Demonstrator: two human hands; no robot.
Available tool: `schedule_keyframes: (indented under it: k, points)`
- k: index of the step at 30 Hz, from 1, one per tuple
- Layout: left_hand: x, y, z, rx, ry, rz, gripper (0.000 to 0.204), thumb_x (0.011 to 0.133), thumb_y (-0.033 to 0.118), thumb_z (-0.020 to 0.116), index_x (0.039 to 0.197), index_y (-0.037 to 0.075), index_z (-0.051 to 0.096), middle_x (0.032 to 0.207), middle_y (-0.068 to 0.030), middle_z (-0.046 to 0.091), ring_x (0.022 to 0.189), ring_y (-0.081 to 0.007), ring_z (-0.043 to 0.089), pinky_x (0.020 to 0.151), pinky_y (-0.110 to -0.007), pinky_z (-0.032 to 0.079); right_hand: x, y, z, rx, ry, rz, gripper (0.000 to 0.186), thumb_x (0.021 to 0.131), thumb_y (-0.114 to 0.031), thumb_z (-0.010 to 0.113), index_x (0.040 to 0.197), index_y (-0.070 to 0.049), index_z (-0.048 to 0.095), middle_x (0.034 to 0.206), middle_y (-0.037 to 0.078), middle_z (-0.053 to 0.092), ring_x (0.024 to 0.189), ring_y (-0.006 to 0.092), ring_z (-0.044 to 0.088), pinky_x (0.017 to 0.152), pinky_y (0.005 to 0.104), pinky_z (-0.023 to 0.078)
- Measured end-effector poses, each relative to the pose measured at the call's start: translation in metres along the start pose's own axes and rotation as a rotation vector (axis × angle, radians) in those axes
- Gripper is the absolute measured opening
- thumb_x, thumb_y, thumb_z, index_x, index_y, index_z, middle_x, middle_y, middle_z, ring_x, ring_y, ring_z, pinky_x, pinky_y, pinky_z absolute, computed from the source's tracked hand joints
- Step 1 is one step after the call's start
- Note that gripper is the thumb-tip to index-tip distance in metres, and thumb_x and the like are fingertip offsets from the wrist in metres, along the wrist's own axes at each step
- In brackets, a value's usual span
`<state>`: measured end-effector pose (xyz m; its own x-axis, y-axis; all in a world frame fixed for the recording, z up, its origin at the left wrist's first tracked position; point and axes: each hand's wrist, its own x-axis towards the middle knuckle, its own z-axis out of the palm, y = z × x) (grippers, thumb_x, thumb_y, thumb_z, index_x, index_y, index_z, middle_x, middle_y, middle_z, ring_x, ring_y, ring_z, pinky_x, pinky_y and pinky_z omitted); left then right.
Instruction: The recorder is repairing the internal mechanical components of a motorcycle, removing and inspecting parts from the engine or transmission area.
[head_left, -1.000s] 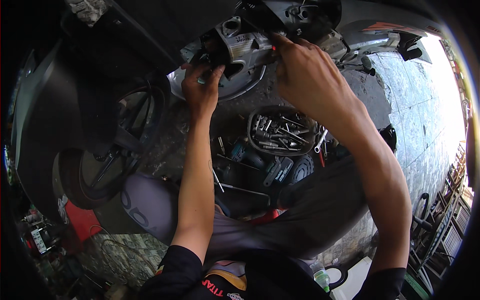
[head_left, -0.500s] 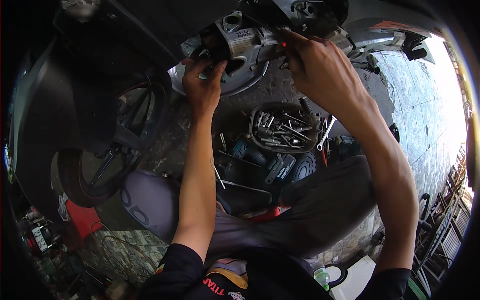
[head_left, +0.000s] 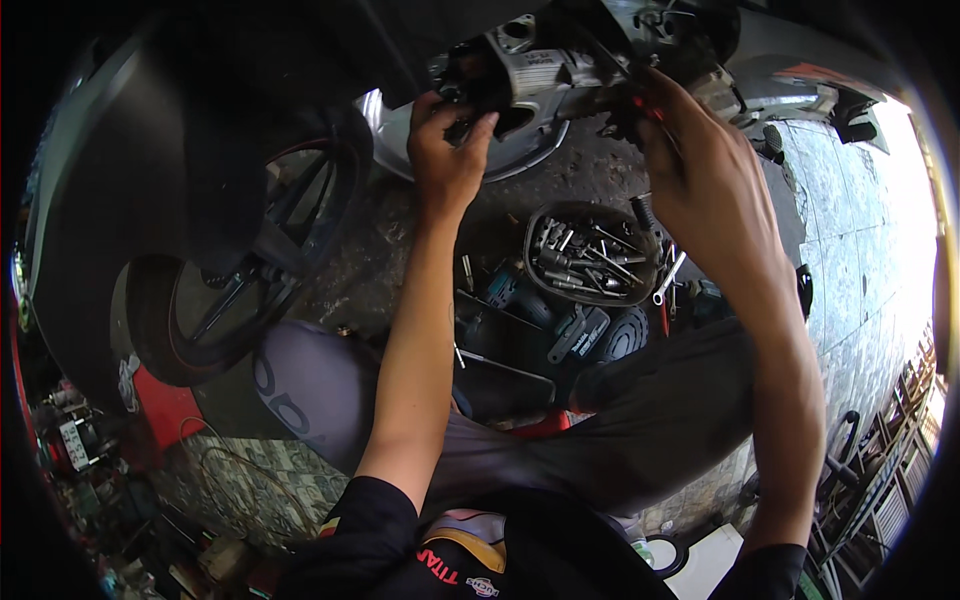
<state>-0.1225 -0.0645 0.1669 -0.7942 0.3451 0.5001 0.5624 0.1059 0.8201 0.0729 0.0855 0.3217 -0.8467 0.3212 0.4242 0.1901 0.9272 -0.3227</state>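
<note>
Above the floor, a grey metal engine cylinder (head_left: 545, 75) with cooling fins lies sideways under a motorbike, its dark open end toward the left. At that end my left hand (head_left: 447, 165) has its fingers curled at dark parts and its thumb below the opening; what they grip is hidden. My right hand (head_left: 710, 165) is closed beside the right part of the engine, its index finger stretched toward it. A thin dark thing shows by its fingers, too unclear to name, and a small red glow lies near the fingertips. Behind the left hand curves a silver rounded cover (head_left: 400, 145).
An oval tray (head_left: 535, 270) of sockets and bits stands below the engine. A combination wrench (head_left: 670, 277), a teal power tool (head_left: 515, 298) and a battery-like block (head_left: 578, 333) lie near my legs. A wheel (head_left: 160, 325) stands at left, a red panel (head_left: 167, 405) below it.
The whole scene has shifted right in the picture. My right hand has drawn slightly back from the cylinder, toward me and rightward. My left hand stays at the open end.
</note>
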Motion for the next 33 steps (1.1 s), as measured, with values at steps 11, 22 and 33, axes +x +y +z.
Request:
schedule_keyframes:
  k: [11, 22, 33]
  points:
    - [0.003, 0.0, -0.003, 0.001, 0.031, 0.003, 0.024, 0.076, 0.019, 0.087, 0.091, 0.001, 0.08, 0.12, -0.0151, 0.066, 0.117, -0.0303, 0.061, 0.101, -0.041, 0.047, -0.178, -0.038, 0.064, 0.377, -0.856, 0.273, 0.027, 0.084, -0.011, 0.064, 0.109, -0.002, 0.062, 0.092, 0.025, 0.07, 0.087, 0.0414, 0.071, 0.078, 0.0476, 0.057]
    - [0.003, 0.0, -0.009, -0.006, 0.017, 0.089, 0.025, 0.077, 0.019, 0.087, 0.092, 0.002, 0.08, 0.121, -0.0147, 0.067, 0.117, -0.028, 0.063, 0.099, -0.038, 0.049, -0.064, -0.039, 0.144, 0.951, -0.341, 0.421, 0.074, 0.094, -0.017, 0.067, 0.159, -0.007, 0.033, 0.095, 0.015, 0.071, 0.084, 0.0205, 0.068, 0.082, 0.034, 0.054]
    - [0.006, -0.011, -0.027, -0.255, -0.186, -0.158, 0.03, 0.088, 0.02, 0.081, 0.11, 0.001, 0.075, 0.119, -0.0107, 0.068, 0.117, -0.0208, 0.061, 0.098, -0.035, 0.051, -0.018, -0.072, 0.169, 1.297, -0.068, 0.638, 0.084, 0.099, -0.005, 0.064, 0.166, -0.009, 0.013, 0.102, 0.01, 0.071, 0.086, 0.0118, 0.065, 0.079, 0.0268, 0.052]
